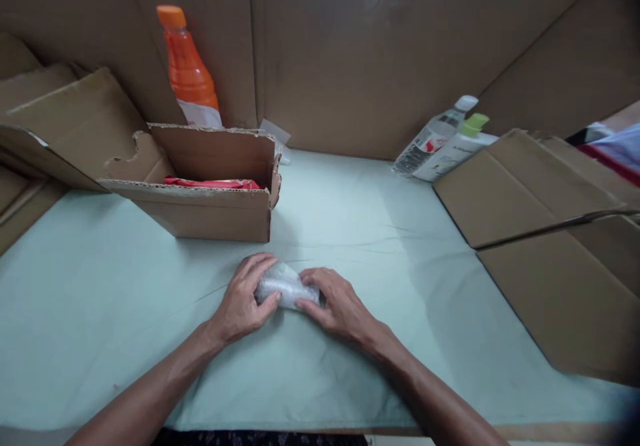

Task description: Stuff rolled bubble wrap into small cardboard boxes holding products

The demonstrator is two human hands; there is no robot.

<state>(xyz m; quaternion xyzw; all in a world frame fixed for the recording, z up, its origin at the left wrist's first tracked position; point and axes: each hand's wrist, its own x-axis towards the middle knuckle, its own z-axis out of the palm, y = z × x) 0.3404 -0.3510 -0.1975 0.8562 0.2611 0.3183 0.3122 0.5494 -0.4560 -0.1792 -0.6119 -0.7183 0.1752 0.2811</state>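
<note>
A small roll of bubble wrap (286, 287) lies sideways on the pale green cloth (345, 379), close to the front of the table. My left hand (246, 298) grips its left end, thumb on the near side and fingers over the far side. At the other end, my right hand (339, 301) holds it the same way, its fingers curled round. Whether anything is wrapped inside cannot be seen. Just beyond my hands stands an open cardboard box (225, 214) with a red packet (215, 183) inside; only the packet's top edge shows.
Behind the box is an orange bottle (193, 73). A clear bottle (430, 139) and a white bottle with a green cap (455, 153) lean at the back right. Folded cardboard (560, 279) lies on the right, more cardboard (75, 119) on the left. A cardboard wall (350, 59) closes the back.
</note>
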